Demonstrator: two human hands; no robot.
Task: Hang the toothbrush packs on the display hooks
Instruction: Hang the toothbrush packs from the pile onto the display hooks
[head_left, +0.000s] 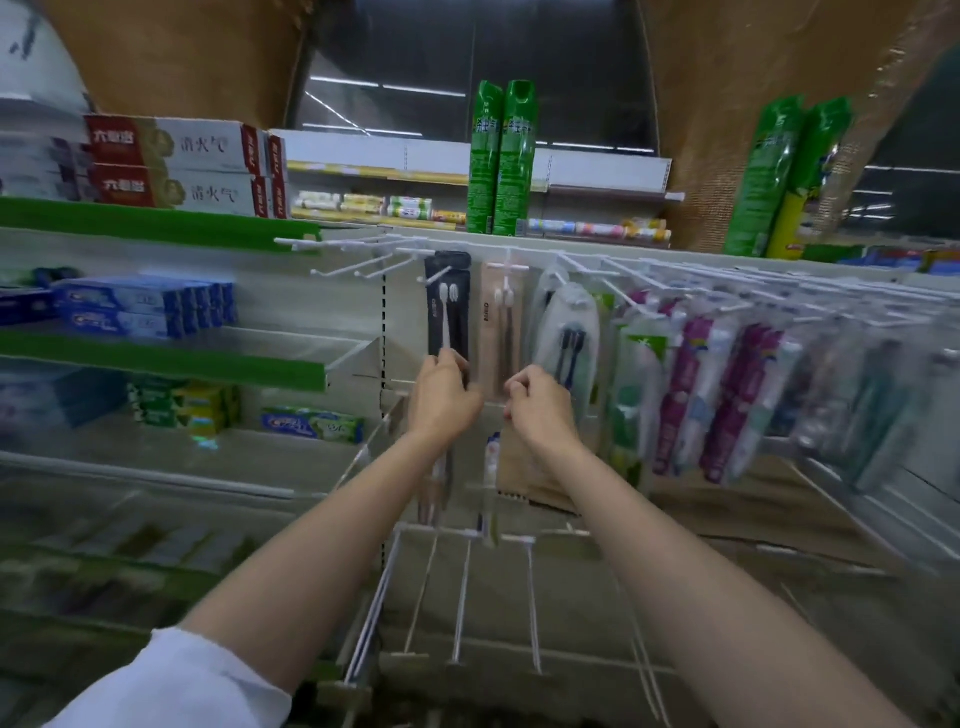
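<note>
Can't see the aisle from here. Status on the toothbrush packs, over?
Left hand grips the black pack, hanging on its hook. Right hand curled by the beige pack, grip unclear. Empty hooks free at left, nothing blocking.

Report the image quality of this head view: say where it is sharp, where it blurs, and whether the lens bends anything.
Head view: sharpest at centre, where the left hand grips the black toothbrush pack and the right hand is curled beside the beige toothbrush pack; the purple-and-clear hanging packs and lower left shelves smear; wide-angle distortion bows the green shelf edge; dim, even light.
</note>
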